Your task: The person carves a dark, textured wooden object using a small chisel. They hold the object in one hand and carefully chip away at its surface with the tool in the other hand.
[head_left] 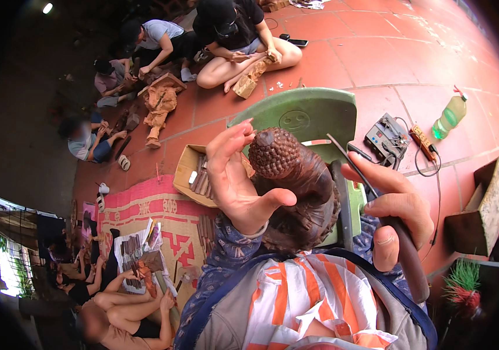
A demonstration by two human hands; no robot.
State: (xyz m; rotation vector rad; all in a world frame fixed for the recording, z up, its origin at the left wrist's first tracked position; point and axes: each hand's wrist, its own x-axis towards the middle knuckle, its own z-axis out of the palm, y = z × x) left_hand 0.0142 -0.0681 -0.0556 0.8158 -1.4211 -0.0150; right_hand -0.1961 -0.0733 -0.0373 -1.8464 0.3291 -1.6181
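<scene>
A dark brown carved wooden statue (306, 189) with a head of beaded curls stands in front of me on a green plastic chair (324, 109). My left hand (235, 181) is raised at the left side of its head. The fingers of that hand are spread and hold nothing; whether a fingertip touches the curls I cannot tell. On the other side, my right hand (398, 210) grips a carving chisel (411, 265) with a thin metal shaft and a long dark handle. The chisel's tip points up and left, apart from the statue.
A cardboard box (190, 166) of tools lies left of the chair, by a patterned mat (144, 207). To the right are a grey control box (387, 140), a power strip (422, 140), a green bottle (450, 116) and a wooden box (482, 207). Several people sit carving at the left.
</scene>
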